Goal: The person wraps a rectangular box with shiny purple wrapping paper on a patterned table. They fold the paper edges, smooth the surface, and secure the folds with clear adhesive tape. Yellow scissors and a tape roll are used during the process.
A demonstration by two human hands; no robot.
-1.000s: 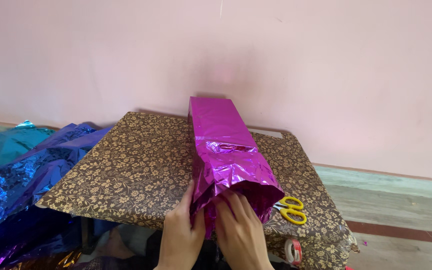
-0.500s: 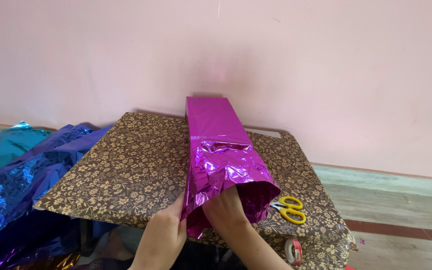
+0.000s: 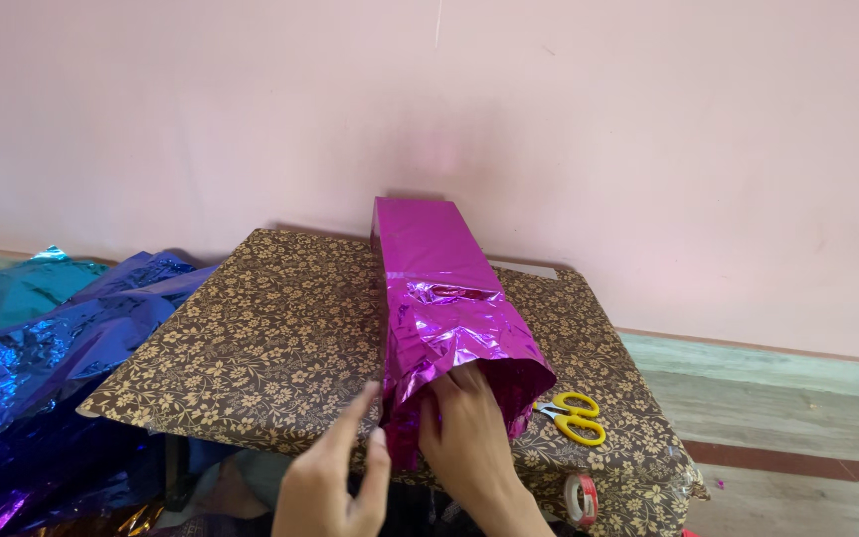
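Long box wrapped in magenta foil lies mid-tabletop, reaching toward the far edge; near end open, crinkled. Right hand reaches inside this open end, grip hidden, cannot tell. Left hand loose, fingers spread, just beside the foil. Yellow scissors near the right edge.

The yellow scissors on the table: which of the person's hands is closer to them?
The right hand. It is tucked into the open end of the purple foil wrap, just left of the yellow scissors. The left hand is farther left, beyond the wrap.
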